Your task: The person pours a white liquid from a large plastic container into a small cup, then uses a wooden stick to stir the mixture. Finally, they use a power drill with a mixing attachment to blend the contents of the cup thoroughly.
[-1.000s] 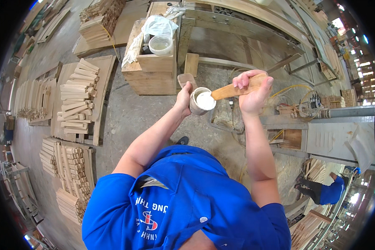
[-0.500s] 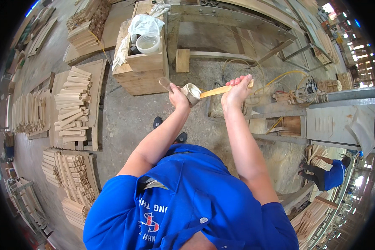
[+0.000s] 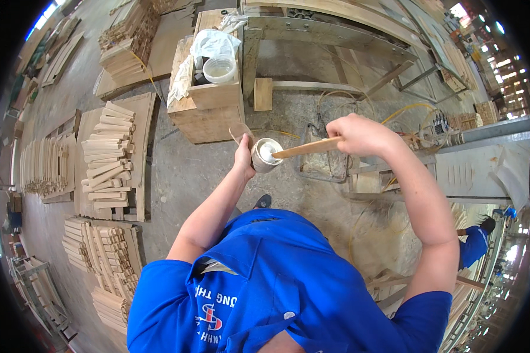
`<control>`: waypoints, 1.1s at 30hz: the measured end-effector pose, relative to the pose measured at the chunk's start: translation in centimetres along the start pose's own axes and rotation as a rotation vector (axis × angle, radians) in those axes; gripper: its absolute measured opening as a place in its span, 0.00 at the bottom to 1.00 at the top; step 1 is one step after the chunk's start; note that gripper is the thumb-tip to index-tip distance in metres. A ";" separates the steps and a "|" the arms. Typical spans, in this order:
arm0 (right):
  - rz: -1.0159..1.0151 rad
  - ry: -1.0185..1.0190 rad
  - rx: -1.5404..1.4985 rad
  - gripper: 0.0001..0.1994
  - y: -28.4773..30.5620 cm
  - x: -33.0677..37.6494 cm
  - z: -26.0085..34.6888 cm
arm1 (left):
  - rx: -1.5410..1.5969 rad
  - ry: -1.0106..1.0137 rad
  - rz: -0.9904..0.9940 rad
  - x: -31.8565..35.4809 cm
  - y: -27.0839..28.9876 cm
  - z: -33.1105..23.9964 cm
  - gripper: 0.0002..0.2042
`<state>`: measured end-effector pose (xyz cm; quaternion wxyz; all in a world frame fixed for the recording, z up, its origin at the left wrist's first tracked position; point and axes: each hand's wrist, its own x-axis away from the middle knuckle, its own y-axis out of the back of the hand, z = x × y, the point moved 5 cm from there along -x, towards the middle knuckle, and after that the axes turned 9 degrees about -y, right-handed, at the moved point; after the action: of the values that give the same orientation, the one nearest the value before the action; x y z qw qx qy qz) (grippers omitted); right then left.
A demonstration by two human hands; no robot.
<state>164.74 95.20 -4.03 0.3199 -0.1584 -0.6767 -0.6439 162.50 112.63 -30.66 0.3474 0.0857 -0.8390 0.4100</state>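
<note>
My left hand (image 3: 244,156) is wrapped round a small pale cup (image 3: 259,165) with white paste (image 3: 268,149) inside. A thin brown round-ended strip (image 3: 238,130) sticks up by that hand's fingers; whether it belongs to the cup I cannot tell. My right hand (image 3: 359,135) is closed over one end of a flat wooden stick (image 3: 306,148). The stick's other end reaches into the cup's mouth and touches the paste. Both hands are held out in front of me, above the concrete floor.
A wooden box (image 3: 209,117) ahead carries a clear plastic tub (image 3: 219,70) and a white plastic bag (image 3: 212,44). Stacks of wooden pieces (image 3: 109,156) lie on boards to the left. A metal-framed bench (image 3: 335,32) stands ahead; machinery (image 3: 477,167) and another person (image 3: 474,246) are at right.
My right hand has turned over, its back now upward, and the elbow has swung out to the right. The cup has come slightly nearer, its mouth showing more, with the stick's tip inside.
</note>
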 end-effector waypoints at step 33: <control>-0.329 -0.102 -0.217 0.25 -12.8 4.7 20.5 | 0.187 -0.270 -0.097 8.6 10.1 -13.3 0.26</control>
<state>148.52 112.67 -10.14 0.1567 -0.1116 -0.6356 -0.7477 158.61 130.31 -25.80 0.2416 0.2122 -0.8312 0.4537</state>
